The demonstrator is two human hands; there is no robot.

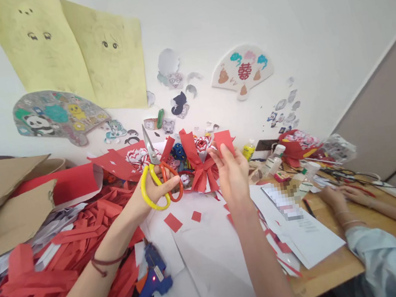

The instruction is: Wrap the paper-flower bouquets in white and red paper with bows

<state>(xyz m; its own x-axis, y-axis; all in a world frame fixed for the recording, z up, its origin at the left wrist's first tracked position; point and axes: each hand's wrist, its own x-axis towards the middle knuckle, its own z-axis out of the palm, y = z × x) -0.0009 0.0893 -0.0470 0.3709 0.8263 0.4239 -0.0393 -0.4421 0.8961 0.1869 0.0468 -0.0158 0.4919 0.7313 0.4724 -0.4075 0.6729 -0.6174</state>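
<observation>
Nearest me, the blue glue gun [144, 293] lies below the left forearm. My left hand [148, 190] is clenched through the scissors [159, 173], blades up, clear of the paper. My right hand [231, 173] pinches the red paper piece [223, 142], raised above the table [332, 267] for viewing

Both hands [155, 186] [231, 173] raised, fingers curled

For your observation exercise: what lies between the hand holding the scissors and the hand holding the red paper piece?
In the head view, a folded red paper bow stands between the left hand with the scissors and the right hand with the red paper piece.
</observation>
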